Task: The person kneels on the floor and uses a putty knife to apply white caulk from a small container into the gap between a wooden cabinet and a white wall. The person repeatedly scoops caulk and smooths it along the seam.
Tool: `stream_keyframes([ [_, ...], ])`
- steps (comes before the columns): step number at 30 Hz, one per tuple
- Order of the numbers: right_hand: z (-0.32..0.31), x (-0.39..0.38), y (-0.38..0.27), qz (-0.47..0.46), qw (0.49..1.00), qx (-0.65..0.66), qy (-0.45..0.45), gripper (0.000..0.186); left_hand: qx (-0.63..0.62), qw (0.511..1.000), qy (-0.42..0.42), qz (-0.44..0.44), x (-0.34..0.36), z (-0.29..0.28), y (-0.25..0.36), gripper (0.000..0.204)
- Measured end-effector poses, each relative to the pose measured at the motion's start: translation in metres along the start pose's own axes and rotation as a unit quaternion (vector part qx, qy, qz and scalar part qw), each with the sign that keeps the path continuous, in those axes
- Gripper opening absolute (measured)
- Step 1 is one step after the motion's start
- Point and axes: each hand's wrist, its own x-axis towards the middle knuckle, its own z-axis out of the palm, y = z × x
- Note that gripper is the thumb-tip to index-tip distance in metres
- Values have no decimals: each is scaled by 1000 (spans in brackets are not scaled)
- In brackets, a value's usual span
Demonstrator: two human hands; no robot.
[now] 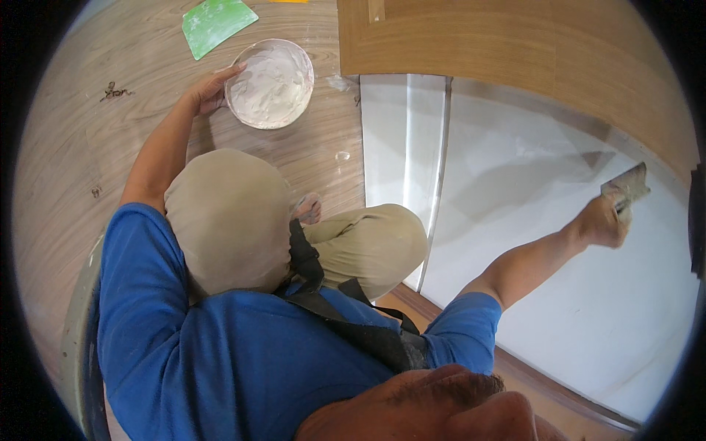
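L hand (211,91): fingers gripping L edge of bowl (312,82) w/ off-white paste (271,84), upper L-ctr of frame. R hand (601,222): fingers closed around scraper (624,182), R side of frame, by white panel (588,316).

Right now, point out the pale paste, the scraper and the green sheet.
Pale paste (271,84): head view, middle of its surface.
Scraper (628,181): head view, on its blade.
Green sheet (218,26): head view, middle of its smeared face.

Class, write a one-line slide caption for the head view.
The left hand grips a bowl of pale paste while the right hand holds a putty knife before a white panel.
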Motion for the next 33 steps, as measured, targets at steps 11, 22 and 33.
stream_keyframes([
  [11,-28,-159,-137,186,759,500,-373,17,-20,999,41,-3,3,2,-4,60],
  [22,14,-337,-286,442,225,601,-626,25,20,995,93,2,7,2,-13,64],
  [33,-1,-368,-328,398,119,581,-700,21,68,994,85,3,10,1,-12,70],
])
